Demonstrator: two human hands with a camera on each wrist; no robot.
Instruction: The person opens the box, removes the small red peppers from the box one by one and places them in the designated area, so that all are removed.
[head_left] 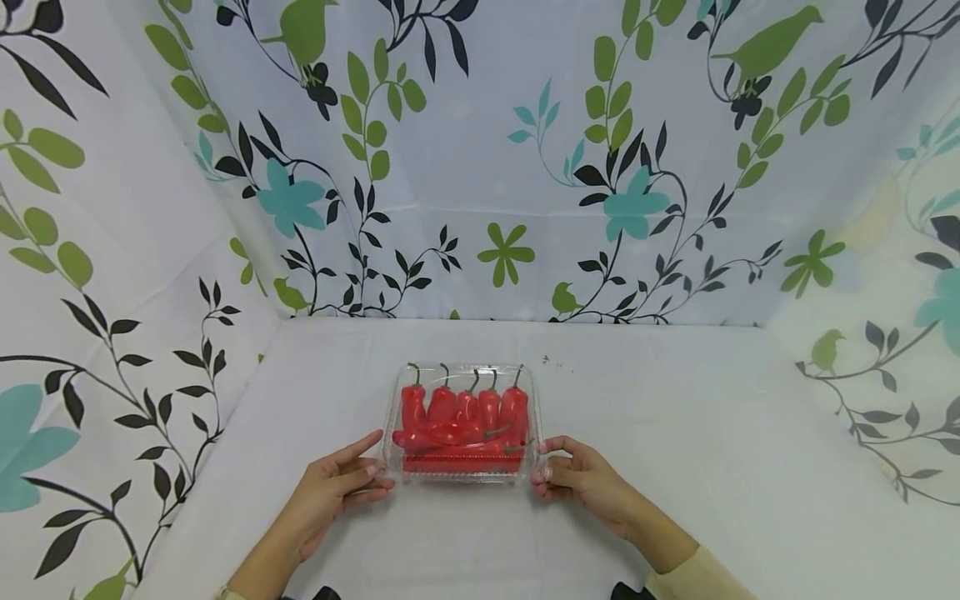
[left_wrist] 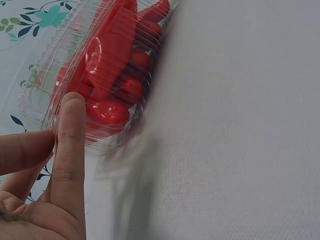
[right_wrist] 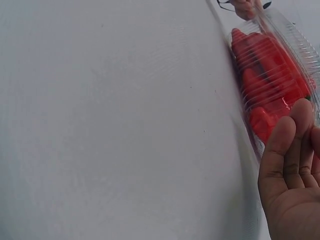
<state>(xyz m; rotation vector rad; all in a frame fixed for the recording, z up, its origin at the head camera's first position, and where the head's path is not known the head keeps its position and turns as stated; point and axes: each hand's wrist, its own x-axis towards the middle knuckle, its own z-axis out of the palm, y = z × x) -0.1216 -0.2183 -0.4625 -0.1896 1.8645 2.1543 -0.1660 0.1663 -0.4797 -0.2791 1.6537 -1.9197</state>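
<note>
In the head view a clear plastic clamshell container (head_left: pixel 461 477) stands at the middle of the white table, its lid closed. Inside are several red peppers (head_left: pixel 514 408) with dark green stems, some pointing away and others lying crosswise at the near side. My left hand (head_left: pixel 333 483) pinches the container's left edge near its front corner, thumb and finger on the rim in the left wrist view. At the opposite edge my right hand (head_left: pixel 588 487) holds the right front corner between thumb and fingers. The right thumb is largely cut off in the right wrist view.
A white cloth (head_left: pixel 675 400) covers the table. Behind it hangs a curtain (head_left: pixel 487 167) patterned with leaves, birds and flowers, and similar cloth (head_left: pixel 97 250) flanks both sides. Small dark specks (head_left: pixel 558 363) lie beyond the container's far right corner.
</note>
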